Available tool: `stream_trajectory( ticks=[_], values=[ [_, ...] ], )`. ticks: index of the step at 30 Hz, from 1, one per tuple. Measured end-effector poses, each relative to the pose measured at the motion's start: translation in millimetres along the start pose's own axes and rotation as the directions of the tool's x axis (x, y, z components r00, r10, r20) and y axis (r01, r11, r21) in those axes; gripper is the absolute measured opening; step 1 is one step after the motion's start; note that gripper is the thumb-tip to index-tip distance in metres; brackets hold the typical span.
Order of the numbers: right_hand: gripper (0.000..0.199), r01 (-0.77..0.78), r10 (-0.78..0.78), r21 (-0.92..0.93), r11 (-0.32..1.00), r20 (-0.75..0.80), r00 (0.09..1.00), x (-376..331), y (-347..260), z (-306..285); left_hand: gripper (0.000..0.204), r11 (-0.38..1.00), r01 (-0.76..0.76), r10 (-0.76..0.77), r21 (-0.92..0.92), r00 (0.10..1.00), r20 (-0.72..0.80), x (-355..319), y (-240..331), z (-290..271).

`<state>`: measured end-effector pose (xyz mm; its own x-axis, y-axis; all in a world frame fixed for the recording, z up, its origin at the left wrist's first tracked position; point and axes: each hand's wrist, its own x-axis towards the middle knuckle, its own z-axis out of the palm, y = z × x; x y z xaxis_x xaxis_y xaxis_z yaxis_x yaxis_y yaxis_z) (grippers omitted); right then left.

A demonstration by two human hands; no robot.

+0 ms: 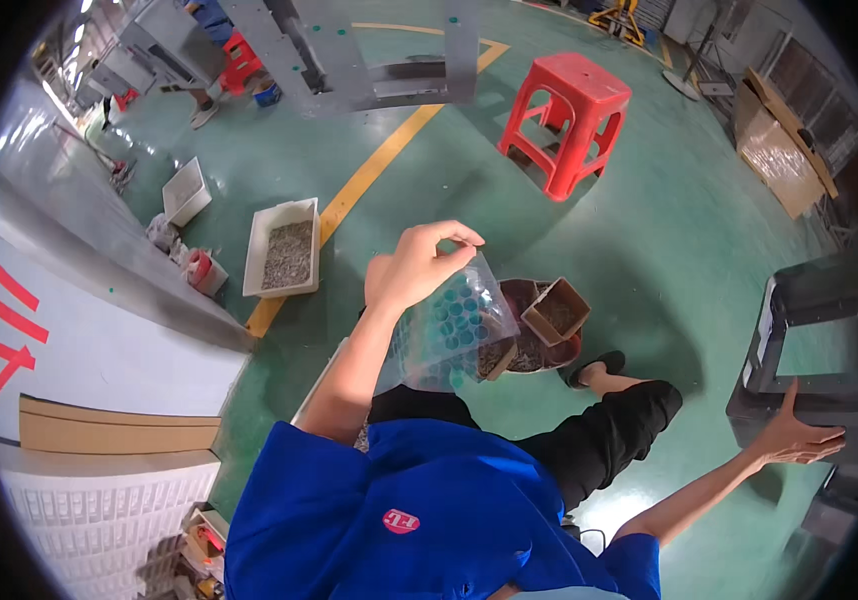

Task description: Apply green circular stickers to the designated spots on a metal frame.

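My left hand (419,262) is raised in front of my body, thumb and forefinger pinched at the upper corner of a clear sheet of round green stickers (459,320). The sheet hangs below the hand, its round spots in rows. Far out to the right, my right hand (797,436) is open, with thumb and fingers spread. It is at the lower edge of a dark grey metal frame (749,400) with a rectangular opening; whether it presses on the frame I cannot tell. Below the sheet, a reddish tub (524,290) holds a small brown box (557,311) and small loose parts.
A red stool (574,120) stands ahead. Another grey metal frame (389,85) with green dots hangs or stands at the top. White bins (314,250) of small parts lie left, beside a white panel (119,340). Cardboard (774,150) leans at far right.
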<state>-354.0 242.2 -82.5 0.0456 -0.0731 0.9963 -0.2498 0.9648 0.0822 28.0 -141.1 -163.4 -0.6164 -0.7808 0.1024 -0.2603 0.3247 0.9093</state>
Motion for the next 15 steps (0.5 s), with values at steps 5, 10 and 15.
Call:
stream_trajectory(
  ticks=[5, 10, 15],
  values=[
    [0.103, 0.034, -0.034, 0.011, 0.999, 0.008, 0.999, 2, -14, -4, 0.017, 1.0, 0.003, -0.003, -0.031, 1.0, -0.024, -3, -8, -3],
    [0.082, -0.002, -0.001, 0.052, 0.999, 0.057, 0.998, 1, -11, -4, 0.023, 0.98, -0.187, 0.18, -0.066, 0.979, -0.097, 42, -38, 4],
    [0.065, 0.027, -0.039, 0.179, 0.984, 0.067, 0.997, 0, -15, -8, 0.053, 0.973, -0.231, 0.199, -0.027, 0.889, -0.413, 132, -38, -3]
  ],
)
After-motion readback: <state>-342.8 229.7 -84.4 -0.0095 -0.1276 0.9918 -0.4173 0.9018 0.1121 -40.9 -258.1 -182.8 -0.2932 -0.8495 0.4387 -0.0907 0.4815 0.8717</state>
